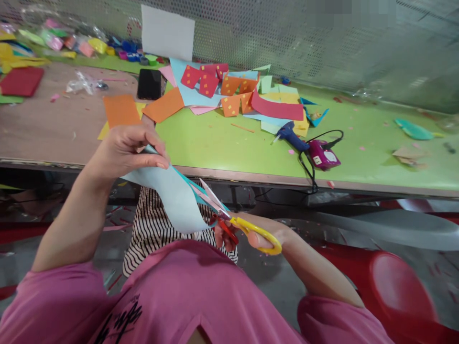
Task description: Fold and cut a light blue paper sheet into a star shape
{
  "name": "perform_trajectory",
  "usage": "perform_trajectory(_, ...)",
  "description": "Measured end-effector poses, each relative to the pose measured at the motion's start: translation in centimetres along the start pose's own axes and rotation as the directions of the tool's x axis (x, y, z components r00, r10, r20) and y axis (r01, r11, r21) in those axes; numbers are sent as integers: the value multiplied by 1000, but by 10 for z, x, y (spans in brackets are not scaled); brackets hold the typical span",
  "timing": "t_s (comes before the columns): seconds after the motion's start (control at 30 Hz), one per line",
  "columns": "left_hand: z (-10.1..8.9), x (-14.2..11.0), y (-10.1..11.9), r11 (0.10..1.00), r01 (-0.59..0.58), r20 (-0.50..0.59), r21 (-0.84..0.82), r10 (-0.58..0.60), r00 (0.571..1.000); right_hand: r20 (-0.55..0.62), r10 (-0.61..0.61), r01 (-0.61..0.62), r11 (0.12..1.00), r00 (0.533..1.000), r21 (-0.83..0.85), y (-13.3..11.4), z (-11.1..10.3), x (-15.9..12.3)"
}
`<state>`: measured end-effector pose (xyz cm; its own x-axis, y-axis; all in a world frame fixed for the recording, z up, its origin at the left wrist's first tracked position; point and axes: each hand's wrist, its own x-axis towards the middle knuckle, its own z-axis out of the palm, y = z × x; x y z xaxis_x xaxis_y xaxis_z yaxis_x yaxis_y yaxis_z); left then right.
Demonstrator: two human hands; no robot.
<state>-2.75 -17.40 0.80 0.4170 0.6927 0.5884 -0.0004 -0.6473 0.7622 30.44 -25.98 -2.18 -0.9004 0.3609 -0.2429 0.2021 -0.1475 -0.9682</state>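
Note:
A light blue sheet of paper [175, 196] hangs from my left hand [134, 150], pinched by its upper edge between thumb and fingers. The sheet curves down over my lap. My right hand [247, 234] grips scissors [263, 235] with one yellow and one red handle. Their blades are parted and point up and left, lying along a narrow teal strip [186, 179] at the paper's right edge. Whether the blades touch the paper at this instant I cannot tell. Some fingers of my right hand are hidden behind the handles.
On the green tabletop [201, 143] lie orange cards [165, 106], red and orange pieces with yellow squares [208, 84], and a red strip [278, 106]. A blue glue gun [294, 137] and purple power block [322, 155] sit near the edge. A phone [149, 84] lies further back.

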Motion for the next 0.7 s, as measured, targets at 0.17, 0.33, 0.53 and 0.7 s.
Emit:
perform_trajectory(0.17, -2, -1, -5, 993, -98, -102, -71, 90, 991, -18, -19, 19, 1000, 1000, -21, 2, 2, -4)
perform_trajectory(0.33, -4, 3, -8, 991, -127, -121, -39, 121, 985, -48, 63, -65, 997, 997, -41, 3, 7, -5)
perform_trajectory(0.53, -5, 0, -7, 994, -113, -107, -2, 113, 988, -58, 85, -89, 993, 995, -76, 0, 8, -6)
perform_trajectory(0.7, 7, 0, 3, 995, -2, 51, 97, -3, 999, -19, -1, -3, 983, 1000, -181, -6, 1, 4)
